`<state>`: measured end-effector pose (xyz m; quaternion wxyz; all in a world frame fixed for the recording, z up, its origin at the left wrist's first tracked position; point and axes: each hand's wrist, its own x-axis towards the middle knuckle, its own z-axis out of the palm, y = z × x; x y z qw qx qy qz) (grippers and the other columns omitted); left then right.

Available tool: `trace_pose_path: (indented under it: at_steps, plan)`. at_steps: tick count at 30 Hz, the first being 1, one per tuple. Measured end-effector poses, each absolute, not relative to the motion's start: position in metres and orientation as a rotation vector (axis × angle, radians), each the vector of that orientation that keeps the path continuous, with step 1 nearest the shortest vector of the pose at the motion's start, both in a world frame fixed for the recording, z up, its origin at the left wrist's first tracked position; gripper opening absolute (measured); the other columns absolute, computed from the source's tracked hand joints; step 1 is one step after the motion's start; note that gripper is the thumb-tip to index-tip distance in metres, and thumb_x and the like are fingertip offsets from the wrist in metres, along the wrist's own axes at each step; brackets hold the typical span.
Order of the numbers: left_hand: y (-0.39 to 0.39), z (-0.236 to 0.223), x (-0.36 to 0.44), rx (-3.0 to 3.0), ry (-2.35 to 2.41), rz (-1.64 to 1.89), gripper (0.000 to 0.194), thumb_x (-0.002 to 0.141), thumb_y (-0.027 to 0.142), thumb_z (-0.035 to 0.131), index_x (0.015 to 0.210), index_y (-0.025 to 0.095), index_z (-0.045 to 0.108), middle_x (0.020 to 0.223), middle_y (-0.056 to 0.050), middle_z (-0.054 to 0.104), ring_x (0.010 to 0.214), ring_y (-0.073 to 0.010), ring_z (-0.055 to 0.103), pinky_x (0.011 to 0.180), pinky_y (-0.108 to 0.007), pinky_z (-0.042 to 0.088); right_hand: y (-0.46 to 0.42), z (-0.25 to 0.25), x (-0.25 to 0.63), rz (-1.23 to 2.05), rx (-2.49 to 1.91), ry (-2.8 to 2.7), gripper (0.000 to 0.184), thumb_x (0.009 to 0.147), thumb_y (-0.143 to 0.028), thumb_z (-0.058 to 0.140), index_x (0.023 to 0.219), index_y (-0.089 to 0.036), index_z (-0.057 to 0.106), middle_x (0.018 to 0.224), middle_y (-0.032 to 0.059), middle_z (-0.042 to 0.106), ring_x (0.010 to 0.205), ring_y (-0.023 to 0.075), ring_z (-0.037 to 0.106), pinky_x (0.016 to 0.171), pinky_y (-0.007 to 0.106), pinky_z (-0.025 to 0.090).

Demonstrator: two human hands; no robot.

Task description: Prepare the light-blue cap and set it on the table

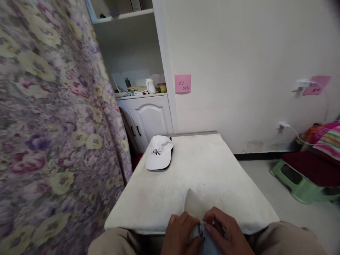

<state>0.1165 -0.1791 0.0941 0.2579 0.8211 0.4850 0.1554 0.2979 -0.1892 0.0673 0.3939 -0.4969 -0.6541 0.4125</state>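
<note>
white brim (191, 203) pointing away, my left hand (182, 228) and right hand (225, 228) are pinching a cap (209, 245) at the table's (207, 163) near edge; i'm judging it light, soft-bodied, best held by the stiffer brim.

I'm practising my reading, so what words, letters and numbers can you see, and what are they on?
"CK" – on the front of the white cap.
"243" – handwritten on the pink note on the wall, as best I can read it.
"55" – below that, followed by marks too unclear to read.
Second pink note, by the plug: dark marks, too blurred to read.
Shelf things: too small to read any writing.
</note>
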Motion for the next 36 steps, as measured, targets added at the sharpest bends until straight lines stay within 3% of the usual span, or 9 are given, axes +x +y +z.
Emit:
trace_pose_path:
  at_steps: [14, 24, 31, 36]
  plan:
    - [-0.182, 0.105, 0.128, 2.23, 1.354, 0.26, 0.029, 0.076, 0.012, 0.058, 0.103, 0.017, 0.068, 0.104, -0.009, 0.071, 0.096, -0.0267, 0.062, 0.084, -0.041, 0.036, -0.189, 0.071, 0.289, 0.968, -1.374, -1.606, 0.007, 0.074, -0.019, 0.051, 0.07, -0.023, 0.049, 0.061, -0.0047, 0.047, 0.058, 0.0163, 0.047, 0.055, 0.028, 0.035]
    - [-0.181, 0.104, 0.131, 2.269, 1.347, 0.195, 0.029, 0.076, 0.012, 0.058, 0.103, 0.016, 0.067, 0.106, -0.011, 0.071, 0.1, -0.0287, 0.063, 0.084, -0.042, 0.034, -0.192, 0.069, 0.303, 1.029, -1.274, -1.742, 0.009, 0.083, -0.017, 0.053, 0.078, -0.023, 0.054, 0.071, -0.0013, 0.061, 0.069, 0.0187, 0.057, 0.064, 0.029, 0.044]
    - [-0.181, 0.105, 0.129, 2.225, 1.372, 0.253, 0.033, 0.072, 0.009, 0.059, 0.102, 0.019, 0.068, 0.104, -0.009, 0.072, 0.098, -0.027, 0.064, 0.084, -0.041, 0.035, -0.19, 0.07, 0.305, 0.933, -1.101, -1.785, 0.013, 0.086, -0.022, 0.049, 0.085, -0.02, 0.061, 0.085, 0.0053, 0.06, 0.074, 0.0206, 0.06, 0.068, 0.032, 0.048]
    - [-0.182, 0.104, 0.13, 2.236, 1.374, 0.252, 0.034, 0.072, 0.008, 0.06, 0.103, 0.019, 0.068, 0.104, -0.008, 0.072, 0.099, -0.0263, 0.064, 0.085, -0.04, 0.035, -0.19, 0.063, 0.307, 0.939, -1.253, -1.737, 0.008, 0.084, -0.025, 0.051, 0.08, -0.021, 0.057, 0.075, 0.0006, 0.057, 0.069, 0.0194, 0.056, 0.065, 0.031, 0.045]
